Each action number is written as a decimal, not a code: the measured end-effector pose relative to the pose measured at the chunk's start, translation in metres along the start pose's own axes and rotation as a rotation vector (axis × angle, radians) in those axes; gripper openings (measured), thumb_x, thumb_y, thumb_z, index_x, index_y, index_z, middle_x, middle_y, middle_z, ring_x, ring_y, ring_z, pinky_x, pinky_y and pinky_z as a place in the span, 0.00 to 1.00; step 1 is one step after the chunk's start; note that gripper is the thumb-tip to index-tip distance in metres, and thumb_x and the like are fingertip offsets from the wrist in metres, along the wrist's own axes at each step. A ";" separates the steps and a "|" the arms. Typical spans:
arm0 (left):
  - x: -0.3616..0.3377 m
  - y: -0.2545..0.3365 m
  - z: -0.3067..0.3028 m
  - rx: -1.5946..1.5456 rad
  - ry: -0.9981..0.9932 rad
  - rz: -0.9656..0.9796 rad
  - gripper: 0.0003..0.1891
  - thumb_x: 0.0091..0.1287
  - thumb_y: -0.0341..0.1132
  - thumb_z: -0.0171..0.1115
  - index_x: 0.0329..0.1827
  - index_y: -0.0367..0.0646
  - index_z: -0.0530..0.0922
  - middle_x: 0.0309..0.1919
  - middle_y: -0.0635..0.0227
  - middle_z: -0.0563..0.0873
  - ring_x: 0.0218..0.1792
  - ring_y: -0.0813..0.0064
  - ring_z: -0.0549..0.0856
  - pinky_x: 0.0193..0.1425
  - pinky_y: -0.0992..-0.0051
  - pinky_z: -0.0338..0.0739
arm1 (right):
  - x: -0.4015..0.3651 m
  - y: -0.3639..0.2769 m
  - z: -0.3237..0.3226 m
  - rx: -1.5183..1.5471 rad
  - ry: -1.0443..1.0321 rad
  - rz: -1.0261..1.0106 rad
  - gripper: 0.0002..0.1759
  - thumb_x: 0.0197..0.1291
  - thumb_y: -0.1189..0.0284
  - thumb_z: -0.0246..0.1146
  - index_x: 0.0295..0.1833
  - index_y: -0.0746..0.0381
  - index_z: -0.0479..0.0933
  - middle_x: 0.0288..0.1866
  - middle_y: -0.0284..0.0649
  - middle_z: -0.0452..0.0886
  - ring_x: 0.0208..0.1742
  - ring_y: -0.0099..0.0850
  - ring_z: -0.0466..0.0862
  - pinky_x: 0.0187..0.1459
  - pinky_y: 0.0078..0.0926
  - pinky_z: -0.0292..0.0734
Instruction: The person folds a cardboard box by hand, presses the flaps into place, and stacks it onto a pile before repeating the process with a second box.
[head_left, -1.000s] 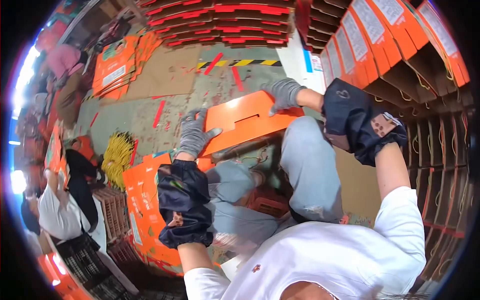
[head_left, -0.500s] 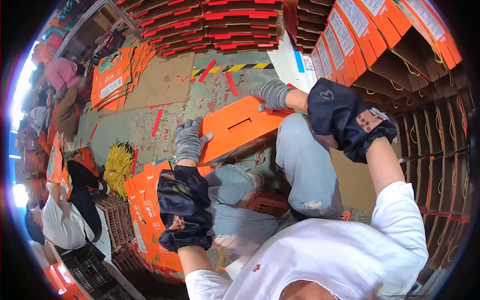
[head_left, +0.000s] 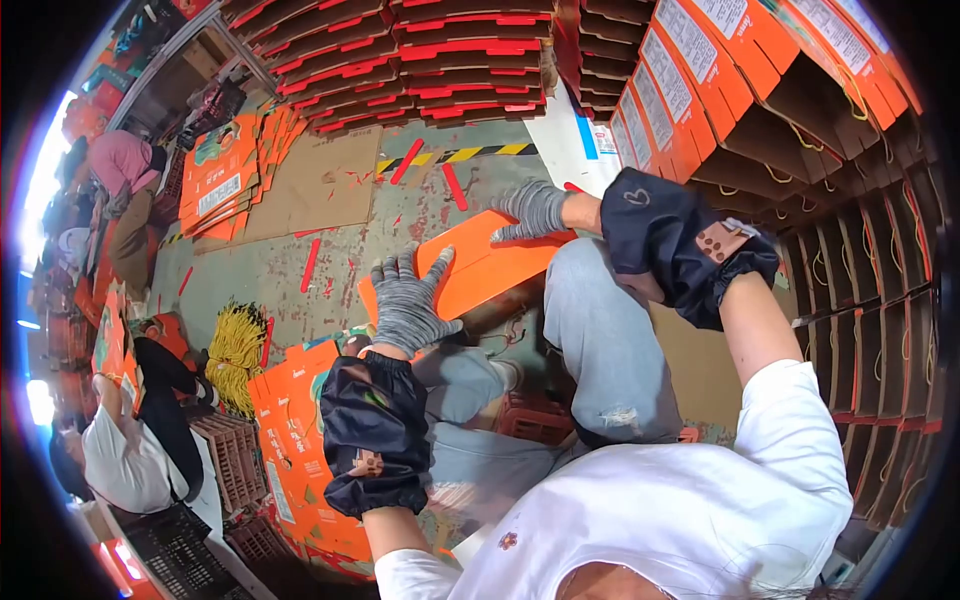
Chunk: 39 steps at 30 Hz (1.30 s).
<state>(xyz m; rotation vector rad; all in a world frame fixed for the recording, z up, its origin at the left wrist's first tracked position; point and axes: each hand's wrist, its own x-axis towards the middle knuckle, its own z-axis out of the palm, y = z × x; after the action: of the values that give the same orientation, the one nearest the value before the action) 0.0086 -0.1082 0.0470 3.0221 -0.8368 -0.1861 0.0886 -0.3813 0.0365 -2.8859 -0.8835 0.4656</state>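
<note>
An orange cardboard box [head_left: 485, 268] lies slantwise across the front of my knees, its long orange panel facing up. My left hand [head_left: 412, 305], in a grey knit glove, is spread palm down over the left end of this panel, fingers apart. At the far right end, my right hand [head_left: 532, 212], gloved the same way, grips the box's edge with the thumb on the panel. The underside of the box is in shadow.
Flat orange cartons [head_left: 295, 430] lie by my left arm, with a bundle of yellow cords [head_left: 235, 350] beyond. Stacked cartons [head_left: 470, 60] rise ahead, and orange boxes with cord handles [head_left: 690, 90] line the right. Co-workers, one in a white shirt [head_left: 130, 450], sit at left.
My left hand has shifted from the box's left edge onto its upper panel, and its fingers have spread. The panel's slot no longer shows clearly. My right hand has moved slightly left and down.
</note>
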 end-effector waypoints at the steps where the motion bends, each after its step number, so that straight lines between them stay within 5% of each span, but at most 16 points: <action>1: 0.001 -0.002 0.001 -0.010 0.055 0.004 0.57 0.33 0.57 0.78 0.74 0.66 0.62 0.68 0.50 0.64 0.66 0.46 0.64 0.69 0.41 0.53 | -0.002 0.011 0.022 -0.111 0.250 -0.080 0.45 0.58 0.37 0.55 0.72 0.58 0.64 0.67 0.52 0.71 0.67 0.50 0.72 0.65 0.40 0.67; 2: 0.002 -0.005 0.004 -0.020 0.111 0.007 0.55 0.33 0.56 0.78 0.73 0.65 0.64 0.66 0.50 0.65 0.64 0.47 0.65 0.68 0.44 0.55 | -0.007 0.017 0.026 -0.226 0.501 -0.162 0.43 0.60 0.39 0.55 0.72 0.58 0.64 0.69 0.51 0.70 0.68 0.49 0.70 0.67 0.39 0.65; 3: 0.004 -0.009 0.006 -0.034 0.169 0.007 0.54 0.33 0.55 0.77 0.72 0.65 0.66 0.65 0.50 0.66 0.63 0.48 0.66 0.68 0.46 0.57 | -0.010 0.030 0.024 -0.099 0.474 -0.109 0.39 0.62 0.44 0.56 0.71 0.57 0.64 0.71 0.50 0.67 0.71 0.50 0.65 0.70 0.39 0.60; 6: 0.009 -0.032 0.007 -0.201 0.357 -0.127 0.52 0.32 0.54 0.77 0.70 0.63 0.68 0.63 0.49 0.68 0.63 0.48 0.66 0.68 0.48 0.57 | -0.040 0.069 0.040 0.527 0.981 0.123 0.36 0.63 0.51 0.61 0.72 0.56 0.62 0.68 0.49 0.69 0.69 0.48 0.68 0.69 0.38 0.62; 11: 0.000 -0.062 -0.021 -0.481 0.755 -0.082 0.46 0.41 0.42 0.79 0.68 0.44 0.70 0.63 0.55 0.75 0.65 0.59 0.72 0.68 0.63 0.66 | -0.074 0.152 0.155 1.054 0.481 0.327 0.39 0.64 0.59 0.62 0.75 0.59 0.54 0.67 0.51 0.70 0.66 0.38 0.73 0.63 0.30 0.70; 13: -0.009 -0.060 -0.027 -1.157 0.760 -0.167 0.44 0.49 0.28 0.71 0.73 0.40 0.63 0.68 0.63 0.70 0.68 0.68 0.69 0.71 0.67 0.63 | -0.105 0.134 0.131 1.308 0.204 0.356 0.49 0.62 0.51 0.62 0.80 0.56 0.45 0.70 0.49 0.68 0.65 0.43 0.74 0.59 0.27 0.72; 14: -0.012 -0.068 -0.033 -1.118 0.769 -0.066 0.43 0.53 0.27 0.66 0.75 0.41 0.58 0.70 0.63 0.66 0.67 0.68 0.69 0.69 0.68 0.66 | -0.103 0.115 0.108 1.200 0.277 0.492 0.50 0.60 0.46 0.62 0.79 0.56 0.47 0.68 0.46 0.71 0.64 0.40 0.74 0.59 0.29 0.72; 15: -0.021 -0.032 -0.069 -1.567 0.767 -0.102 0.40 0.52 0.31 0.66 0.72 0.39 0.62 0.68 0.61 0.68 0.63 0.67 0.73 0.67 0.68 0.70 | -0.103 0.100 0.079 1.286 0.337 0.435 0.50 0.59 0.45 0.64 0.78 0.58 0.51 0.65 0.43 0.74 0.63 0.34 0.74 0.59 0.30 0.71; 16: -0.024 -0.029 -0.072 -1.626 0.812 -0.105 0.36 0.58 0.33 0.63 0.71 0.36 0.62 0.66 0.59 0.70 0.60 0.68 0.76 0.64 0.69 0.73 | -0.112 0.085 0.045 1.295 0.382 0.246 0.47 0.59 0.45 0.64 0.76 0.59 0.57 0.59 0.40 0.77 0.56 0.27 0.76 0.54 0.28 0.73; 17: -0.025 -0.050 -0.058 -1.764 0.728 -0.086 0.33 0.61 0.36 0.62 0.69 0.34 0.65 0.62 0.59 0.74 0.57 0.68 0.78 0.61 0.69 0.75 | -0.104 0.099 0.036 1.057 0.334 0.306 0.41 0.59 0.49 0.66 0.68 0.65 0.65 0.55 0.37 0.78 0.53 0.27 0.76 0.51 0.25 0.72; 20: -0.030 -0.073 -0.041 -2.259 0.526 0.009 0.28 0.66 0.42 0.60 0.64 0.32 0.69 0.53 0.58 0.81 0.51 0.68 0.82 0.56 0.70 0.78 | -0.131 0.073 -0.023 1.664 0.432 0.037 0.32 0.57 0.56 0.70 0.60 0.66 0.73 0.51 0.35 0.81 0.51 0.24 0.79 0.50 0.24 0.75; 23: -0.014 -0.074 -0.045 -2.304 0.814 -0.166 0.28 0.70 0.48 0.55 0.66 0.38 0.68 0.57 0.57 0.79 0.54 0.65 0.80 0.60 0.68 0.74 | -0.174 0.021 -0.101 1.467 0.729 0.035 0.23 0.56 0.62 0.72 0.53 0.63 0.78 0.46 0.33 0.82 0.47 0.21 0.80 0.48 0.22 0.77; 28: 0.000 -0.083 -0.057 -2.427 0.818 0.063 0.27 0.73 0.49 0.49 0.72 0.46 0.65 0.65 0.56 0.71 0.63 0.62 0.74 0.67 0.63 0.68 | -0.257 -0.054 -0.181 1.548 1.337 -0.033 0.15 0.58 0.66 0.70 0.47 0.63 0.82 0.43 0.32 0.84 0.44 0.21 0.82 0.46 0.23 0.78; 30: 0.006 -0.082 -0.055 -2.436 0.781 0.112 0.27 0.74 0.50 0.46 0.74 0.50 0.63 0.69 0.55 0.68 0.66 0.61 0.71 0.69 0.61 0.65 | -0.290 -0.040 -0.196 1.554 1.429 0.092 0.20 0.57 0.66 0.70 0.54 0.60 0.80 0.46 0.34 0.84 0.45 0.25 0.83 0.49 0.27 0.80; 34: 0.017 -0.076 -0.043 -2.312 0.707 0.132 0.26 0.76 0.48 0.44 0.76 0.58 0.61 0.74 0.54 0.61 0.72 0.57 0.65 0.72 0.55 0.61 | -0.339 -0.031 -0.242 1.342 1.880 -0.020 0.23 0.59 0.63 0.69 0.56 0.63 0.78 0.51 0.40 0.84 0.47 0.33 0.85 0.49 0.34 0.83; 39: 0.035 -0.081 -0.021 -2.247 0.672 0.160 0.26 0.74 0.38 0.48 0.75 0.54 0.61 0.72 0.54 0.65 0.68 0.61 0.69 0.68 0.58 0.68 | -0.374 0.025 -0.285 1.311 1.978 -0.061 0.19 0.62 0.65 0.66 0.55 0.64 0.77 0.48 0.41 0.84 0.45 0.35 0.86 0.48 0.37 0.84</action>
<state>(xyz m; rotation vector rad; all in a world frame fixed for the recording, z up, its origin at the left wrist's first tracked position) 0.0826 -0.0570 0.0614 0.7584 -0.2277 -0.0084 -0.1030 -0.6100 0.4010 -0.9749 -0.0417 -1.1582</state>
